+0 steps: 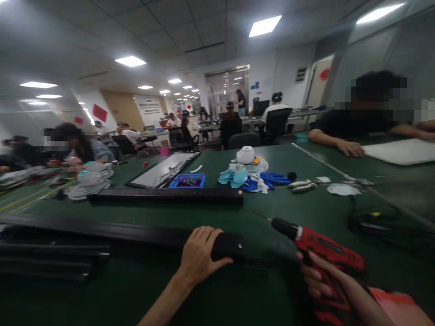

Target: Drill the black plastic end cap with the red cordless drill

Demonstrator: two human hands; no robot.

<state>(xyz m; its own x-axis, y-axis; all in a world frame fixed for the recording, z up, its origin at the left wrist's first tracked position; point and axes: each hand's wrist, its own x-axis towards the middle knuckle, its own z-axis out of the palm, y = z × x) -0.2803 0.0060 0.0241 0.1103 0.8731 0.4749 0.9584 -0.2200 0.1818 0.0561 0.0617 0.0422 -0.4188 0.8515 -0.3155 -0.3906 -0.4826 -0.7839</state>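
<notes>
My left hand (pixel 199 256) rests closed over the right end of a long black bar (pixel 136 233) that lies across the green table (pixel 170 290). My right hand (pixel 326 285) grips the handle of a red and black cordless drill (pixel 317 246). The drill's thin bit (pixel 261 215) points left and away, just right of the bar's end. A second long black bar (pixel 166 195) lies farther back, parallel to the first.
Behind the bars sit a flat black-framed panel (pixel 163 170), a blue tray of small parts (pixel 188 181), blue gloves (pixel 273 179) and a white roll (pixel 245 155). A person's arm (pixel 335 142) rests on the table at the right. More black bars (pixel 50 260) lie at my left. Other people work at the left and in the background.
</notes>
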